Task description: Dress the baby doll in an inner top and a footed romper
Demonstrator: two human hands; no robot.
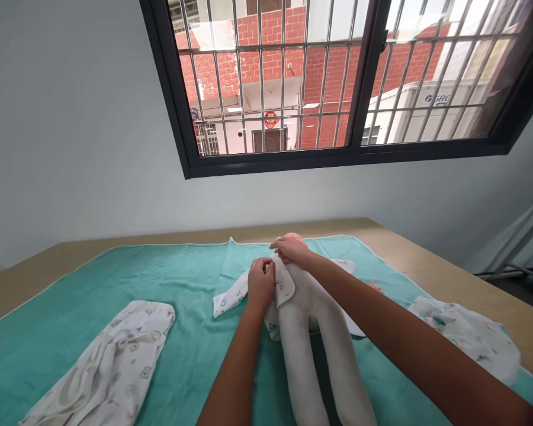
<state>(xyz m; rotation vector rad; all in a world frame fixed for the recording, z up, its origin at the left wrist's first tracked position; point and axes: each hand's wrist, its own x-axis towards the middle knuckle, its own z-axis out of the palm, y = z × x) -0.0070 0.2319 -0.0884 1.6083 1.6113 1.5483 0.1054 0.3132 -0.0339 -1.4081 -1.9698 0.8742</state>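
While the doll lay on its back at the centre of the frame, its pale cloth legs running toward the bottom edge and its pinkish head pointing toward the wall, both hands met over its chest. The left hand sat just left of the torso with its fingers closed on a flap of the printed garment, which was folded across the front of the doll's body. The right hand came in from the lower right and rested slightly higher, at the doll's neck, touching the top of that same flap. Its fingers were curled down over the cloth, but whether they pinched it could not be told. The rest of the garment spread out flat beneath the doll, one white patterned wing showing to the left of the left wrist and another behind the right forearm.

All of this rested on a teal blanket that covered most of a tan table. A folded printed cloth lay at the lower left, well apart from the hands, and a second printed cloth lay at the right edge of the blanket. A barred window filled the upper part of the frame.
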